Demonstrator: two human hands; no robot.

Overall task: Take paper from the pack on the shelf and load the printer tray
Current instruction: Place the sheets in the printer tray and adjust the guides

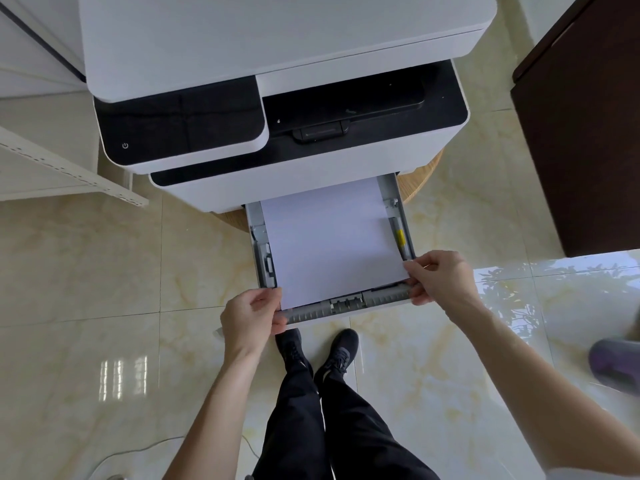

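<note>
A white and black printer [277,109] stands on a low round wooden stand. Its grey paper tray [346,306] is pulled out toward me at the bottom. A stack of white paper [329,244] lies inside the tray between the side guides. My left hand [251,313] pinches the stack's near left corner at the tray's front edge. My right hand [438,277] grips the near right corner of the paper and the tray front. The paper pack and its shelf are hidden from view.
A white perforated rack [69,168] stands at the left and a dark brown cabinet [581,133] at the right. My feet [318,351] rest on glossy marble floor tiles just below the tray. A thin cable [138,452] lies on the floor.
</note>
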